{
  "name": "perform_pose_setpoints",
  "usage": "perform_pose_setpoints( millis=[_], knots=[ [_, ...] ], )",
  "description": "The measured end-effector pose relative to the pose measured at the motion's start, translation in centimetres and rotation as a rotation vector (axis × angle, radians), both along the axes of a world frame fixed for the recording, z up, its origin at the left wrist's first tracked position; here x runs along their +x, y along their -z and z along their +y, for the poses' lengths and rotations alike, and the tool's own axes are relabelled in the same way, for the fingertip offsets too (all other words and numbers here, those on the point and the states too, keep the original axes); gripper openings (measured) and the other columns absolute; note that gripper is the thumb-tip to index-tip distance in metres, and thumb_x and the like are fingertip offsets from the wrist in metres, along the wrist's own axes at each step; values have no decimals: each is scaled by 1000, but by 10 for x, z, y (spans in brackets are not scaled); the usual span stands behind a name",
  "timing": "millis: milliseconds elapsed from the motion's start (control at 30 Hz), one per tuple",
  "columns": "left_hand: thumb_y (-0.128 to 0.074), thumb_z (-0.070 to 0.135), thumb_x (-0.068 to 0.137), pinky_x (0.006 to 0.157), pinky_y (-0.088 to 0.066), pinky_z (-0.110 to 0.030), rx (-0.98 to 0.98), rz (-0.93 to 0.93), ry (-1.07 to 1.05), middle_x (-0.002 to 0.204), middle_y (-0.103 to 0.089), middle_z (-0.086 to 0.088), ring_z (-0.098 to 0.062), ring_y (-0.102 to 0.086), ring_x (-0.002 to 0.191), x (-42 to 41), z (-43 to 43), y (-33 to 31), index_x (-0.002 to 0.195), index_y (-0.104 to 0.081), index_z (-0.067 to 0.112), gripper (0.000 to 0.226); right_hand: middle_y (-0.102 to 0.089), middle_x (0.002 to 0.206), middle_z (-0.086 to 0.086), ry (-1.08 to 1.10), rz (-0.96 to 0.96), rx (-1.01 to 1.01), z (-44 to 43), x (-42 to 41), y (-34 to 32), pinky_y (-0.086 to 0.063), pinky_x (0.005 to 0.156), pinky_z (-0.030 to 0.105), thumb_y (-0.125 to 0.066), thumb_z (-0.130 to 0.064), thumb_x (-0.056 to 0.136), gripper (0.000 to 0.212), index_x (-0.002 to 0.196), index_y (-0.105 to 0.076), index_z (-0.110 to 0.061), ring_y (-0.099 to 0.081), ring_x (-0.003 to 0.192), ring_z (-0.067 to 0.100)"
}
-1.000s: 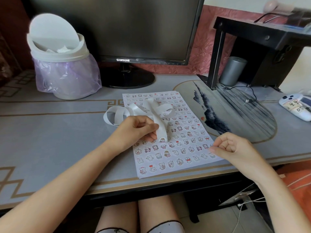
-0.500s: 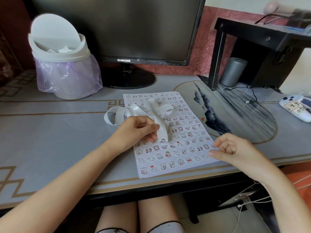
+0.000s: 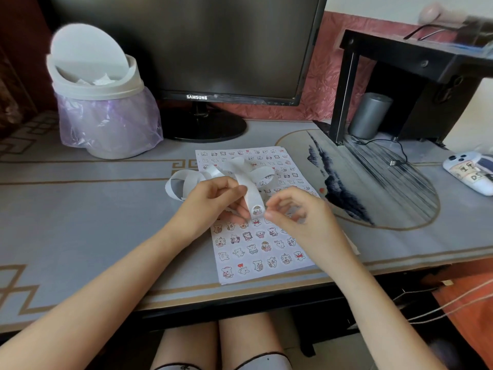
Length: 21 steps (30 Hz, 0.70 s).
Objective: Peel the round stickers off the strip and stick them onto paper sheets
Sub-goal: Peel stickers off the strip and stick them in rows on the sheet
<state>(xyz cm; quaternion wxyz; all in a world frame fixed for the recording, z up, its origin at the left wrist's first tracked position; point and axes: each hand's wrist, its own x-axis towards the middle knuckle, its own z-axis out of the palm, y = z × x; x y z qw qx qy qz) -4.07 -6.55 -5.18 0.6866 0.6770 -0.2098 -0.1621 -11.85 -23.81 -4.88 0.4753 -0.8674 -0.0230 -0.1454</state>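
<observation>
**One sticker left at the tip of the strip, both hands right on it**

So, dead centre of the frame: the left hand (image 3: 210, 206) has its fingers curled round the white strip (image 3: 241, 170) and pinches it close to the end. The rest of the strip loops and curls away toward the upper left, partly over the top of the sheet.

At the very tip of the strip sits a round sticker (image 3: 257, 209) with a little cartoon animal on it.

The right hand (image 3: 301, 220) is just beside it, fingers curved in, thumb tip (image 3: 270, 215) right at the sticker's edge. It's blurry though, so I honestly can't tell if it's got hold of the sticker or isn't quite touching it.

Under both hands lies the paper sheet (image 3: 262, 256), flat on the grey desk (image 3: 80, 209) near the front edge and packed with rows of the same small stickers.

Upper left there's a white swing-lid bin (image 3: 101, 108) with a purple bag, and a Samsung monitor (image 3: 186, 44) behind the sheet.

Over on the right there's a grey cylinder (image 3: 369, 116) and a white gadget (image 3: 472, 173).
</observation>
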Motion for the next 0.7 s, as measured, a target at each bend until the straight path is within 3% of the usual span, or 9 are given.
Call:
perform_pose_setpoints(
  millis=[133, 367, 467, 700],
  knots=[
    [-50, 10, 96, 59, -56, -23, -29, -30, -3, 70, -69, -6, -16, -67, 64, 0, 1, -2, 90, -58, -9, 22, -68, 78, -9, 6, -30, 65, 8, 8, -2, -45, 68, 16, -76, -14, 78, 16, 82, -66, -26, -60, 77, 4],
    [-51, 17, 95, 63, -57, -26, -39, -25, 36, 73, -70, -6, -18, -68, 69, -1, -1, -2, 82, -65, 3, 23, -68, 79, -8, 39, -72, 165, 6, 11, 2, -49, 70, 27, -75, -12, 78, 13, 84, -69, -23, -61, 76, 12],
    [-58, 10, 91, 67, -57, -23, 2, -53, 74, 70, -68, -7, -17, -69, 72, -2, -1, 0, 81, -63, 2, 14, -69, 80, -7, 43, -73, 157, 6, 11, 4, -48, 68, 22, -74, -14, 79, 11, 84, -71, -23, -60, 76, 10],
    [-59, 9, 90, 67, -56, -23, 17, -69, 71, 68, -68, -4, -19, -69, 74, -1, 0, 1, 81, -61, -3, 15, -67, 79, -7, 28, -103, 115, 10, 10, 3, -41, 64, 11, -73, -10, 80, 13, 83, -69, -22, -56, 72, 3]
  ],
)
